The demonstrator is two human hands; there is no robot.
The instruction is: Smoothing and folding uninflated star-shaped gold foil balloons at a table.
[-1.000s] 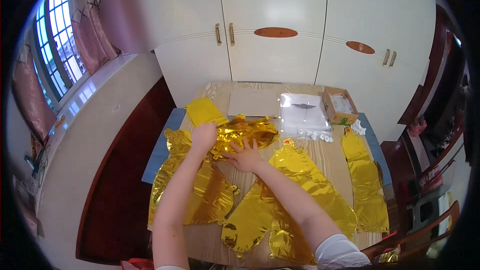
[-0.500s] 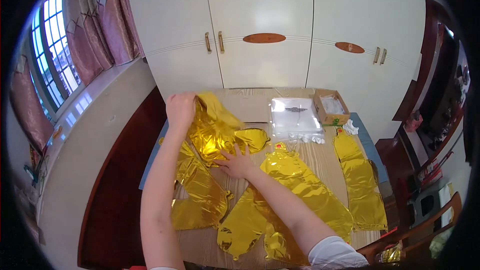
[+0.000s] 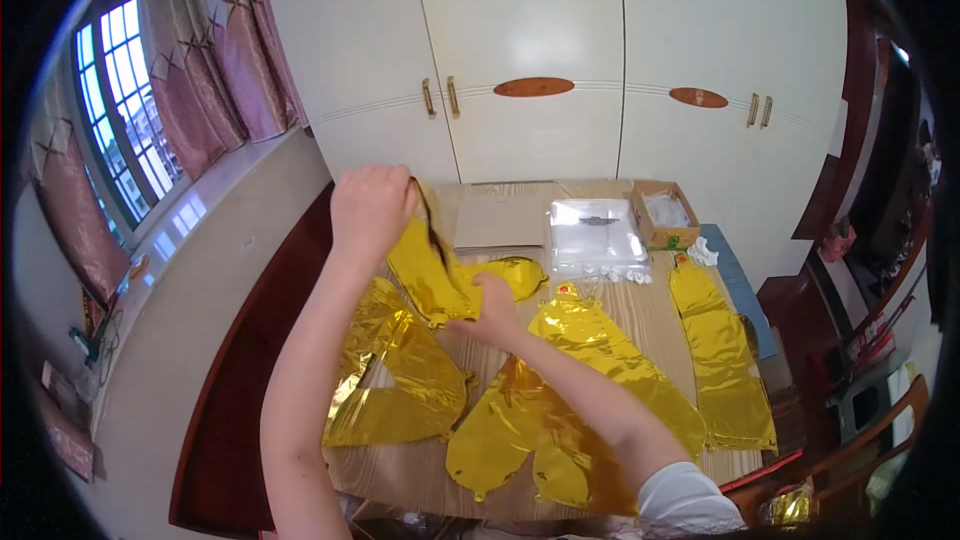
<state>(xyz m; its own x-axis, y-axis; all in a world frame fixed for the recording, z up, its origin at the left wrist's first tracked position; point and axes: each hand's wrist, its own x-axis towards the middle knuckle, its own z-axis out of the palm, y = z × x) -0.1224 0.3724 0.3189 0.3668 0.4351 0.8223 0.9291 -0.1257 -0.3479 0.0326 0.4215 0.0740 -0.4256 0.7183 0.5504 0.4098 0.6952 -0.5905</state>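
My left hand [image 3: 372, 208] is closed on the upper edge of a flat gold foil balloon [image 3: 418, 265] and holds that part up off the table. My right hand [image 3: 495, 312] pinches the same balloon lower down, thumb above and fingers partly hidden under the foil. More uninflated gold foil balloons lie flat about the hands: a bent one [image 3: 408, 410] at the left, a large branching one [image 3: 615, 370] beneath my right forearm, and a long one [image 3: 715, 350] at the right.
Behind the balloons on the wooden table [image 3: 390, 470] lie a grey-brown flat sheet [image 3: 498, 223], a clear plastic packet [image 3: 598, 232] with small white pieces along its edge, and an open cardboard box [image 3: 668, 230]. A white cabinet [image 3: 530, 0] stands behind the table.
The left hand has drawn its balloon edge up, folding the foil. My right hand has gone from lying spread on the foil to pinching it. The view has shifted slightly.
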